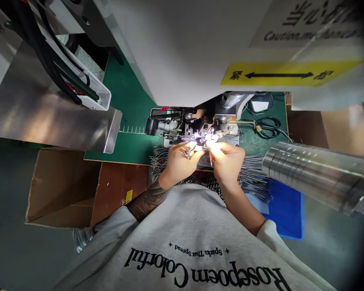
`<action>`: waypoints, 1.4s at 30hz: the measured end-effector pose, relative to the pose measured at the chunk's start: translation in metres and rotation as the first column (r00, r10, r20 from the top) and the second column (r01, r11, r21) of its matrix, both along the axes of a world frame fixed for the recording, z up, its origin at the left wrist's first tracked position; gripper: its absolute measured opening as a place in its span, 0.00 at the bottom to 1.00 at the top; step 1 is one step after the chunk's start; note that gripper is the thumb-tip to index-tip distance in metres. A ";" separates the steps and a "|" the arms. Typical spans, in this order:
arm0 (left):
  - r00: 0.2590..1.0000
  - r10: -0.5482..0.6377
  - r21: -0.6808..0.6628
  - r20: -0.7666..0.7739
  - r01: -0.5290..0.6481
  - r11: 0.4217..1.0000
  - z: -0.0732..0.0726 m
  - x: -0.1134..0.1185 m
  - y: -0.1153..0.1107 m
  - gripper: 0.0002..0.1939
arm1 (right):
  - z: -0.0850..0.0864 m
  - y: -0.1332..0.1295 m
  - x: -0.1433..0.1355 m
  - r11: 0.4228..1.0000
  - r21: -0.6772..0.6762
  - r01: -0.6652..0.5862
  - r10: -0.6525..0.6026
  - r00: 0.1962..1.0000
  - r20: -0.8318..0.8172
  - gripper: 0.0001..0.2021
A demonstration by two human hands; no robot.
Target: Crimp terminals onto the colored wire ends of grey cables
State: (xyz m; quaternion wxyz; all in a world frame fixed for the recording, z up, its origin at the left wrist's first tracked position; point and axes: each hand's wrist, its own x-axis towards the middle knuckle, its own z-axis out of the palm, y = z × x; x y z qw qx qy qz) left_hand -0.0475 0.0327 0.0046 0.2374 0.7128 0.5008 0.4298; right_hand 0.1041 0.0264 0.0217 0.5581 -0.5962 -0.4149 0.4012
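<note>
Both of my hands are raised at the front of a brightly lit crimping-type machine [200, 125]. My left hand [183, 159] is closed around several thin wires [188, 152], whose ends stick out over its fingers. Close beside it, my right hand [228, 161] pinches a thin wire at the machine's lit working point; a reddish strand hangs below its fingertips. Glare hides the wire tips. Bundles of grey wires lie on both sides of my hands, the right bundle [256, 176] spreading past my right wrist.
A green table [130, 147] carries the machine. Its white housing [182, 48] hangs overhead. A metal plate [63, 125] juts in at left, a shiny cylinder [315, 173] at right. Below stand a cardboard box [60, 186] and a blue tray [294, 214]. A coiled black cable [268, 126] lies at right.
</note>
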 end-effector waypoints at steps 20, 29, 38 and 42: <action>0.999 -0.032 -0.041 0.015 0.033 0.999 0.005 0.002 0.001 0.18 | -0.006 -0.019 -0.004 0.990 0.140 0.010 -0.014 1.000 0.027 0.24; 0.998 0.052 0.042 0.025 -0.053 0.998 0.006 0.010 0.002 0.23 | -0.002 0.000 0.000 0.998 0.011 -0.063 0.064 0.983 -0.175 0.27; 0.994 0.113 -0.015 0.006 -0.112 0.994 0.002 0.013 0.001 0.23 | 0.000 0.003 -0.002 0.999 0.001 -0.044 0.043 0.979 -0.200 0.30; 0.993 0.119 -0.033 0.017 -0.118 0.992 0.003 0.013 0.002 0.23 | -0.001 0.002 -0.001 0.999 0.006 -0.054 0.054 0.986 -0.155 0.29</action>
